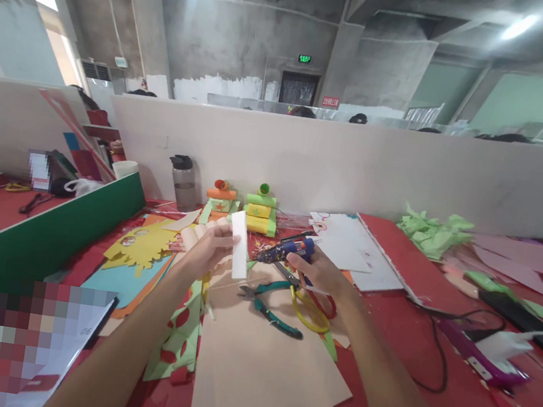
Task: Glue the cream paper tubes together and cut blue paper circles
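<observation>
My left hand (pixel 212 247) pinches a white paper strip (pixel 240 246), held upright above the table. In my right hand (pixel 315 270) is a dark blue glue gun (pixel 282 251), its nozzle pointing left toward the strip. A small gap seems to lie between nozzle and strip. Below the hands, pliers with teal handles (pixel 278 319) rest on beige paper sheets (pixel 272 379). Beside them lie scissors with yellow handles (pixel 309 313), partly covered by my right hand and the gun. Behind the strip stand two paper models, one orange (pixel 219 206) and one green and yellow (pixel 260 212).
A dark water bottle (pixel 183 181) stands by the white partition (pixel 347 167). Yellow paper cutouts (pixel 139 245) and a green board (pixel 51 220) are at left. At right are white boards (pixel 360 250), crumpled green paper (pixel 432 233), a black cable (pixel 446 363) and a purple power strip (pixel 482 361).
</observation>
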`<state>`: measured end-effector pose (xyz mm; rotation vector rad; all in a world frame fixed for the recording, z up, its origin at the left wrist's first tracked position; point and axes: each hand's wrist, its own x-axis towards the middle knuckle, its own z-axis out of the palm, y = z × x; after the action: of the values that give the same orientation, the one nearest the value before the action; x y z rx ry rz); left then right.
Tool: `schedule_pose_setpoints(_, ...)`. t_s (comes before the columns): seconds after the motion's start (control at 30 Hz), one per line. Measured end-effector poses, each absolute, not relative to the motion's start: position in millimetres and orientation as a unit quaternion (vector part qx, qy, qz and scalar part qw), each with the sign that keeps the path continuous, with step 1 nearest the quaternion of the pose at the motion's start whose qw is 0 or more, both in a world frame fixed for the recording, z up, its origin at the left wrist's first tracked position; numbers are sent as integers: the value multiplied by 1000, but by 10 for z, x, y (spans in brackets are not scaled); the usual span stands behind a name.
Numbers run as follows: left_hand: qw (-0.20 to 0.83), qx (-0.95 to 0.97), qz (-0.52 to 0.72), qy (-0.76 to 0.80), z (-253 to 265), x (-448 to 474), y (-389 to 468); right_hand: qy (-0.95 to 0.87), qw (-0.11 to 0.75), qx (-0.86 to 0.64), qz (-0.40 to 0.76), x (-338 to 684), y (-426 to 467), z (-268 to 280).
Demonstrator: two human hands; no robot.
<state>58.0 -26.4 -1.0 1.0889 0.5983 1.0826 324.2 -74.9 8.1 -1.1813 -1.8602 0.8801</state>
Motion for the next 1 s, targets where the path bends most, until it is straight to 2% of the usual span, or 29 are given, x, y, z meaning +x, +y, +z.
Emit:
schedule_pose_setpoints(0.27, 676, 494, 483, 257, -2, 582, -266, -704, 393, -478, 349, 3252, -704, 26)
schedule_pose_setpoints(0.53, 665, 480, 510, 261, 15, 571, -258, -727, 359, -459, 362, 3254, -755, 72)
schedule_pose_setpoints(0.73, 668, 477, 511, 254, 2, 571, -248, -705, 381, -476, 363, 3231, -757, 88)
schedule_pose_setpoints(1.0, 662, 472, 525, 252, -9, 553, -228, -722, 361, -447, 385, 3249, -756, 75)
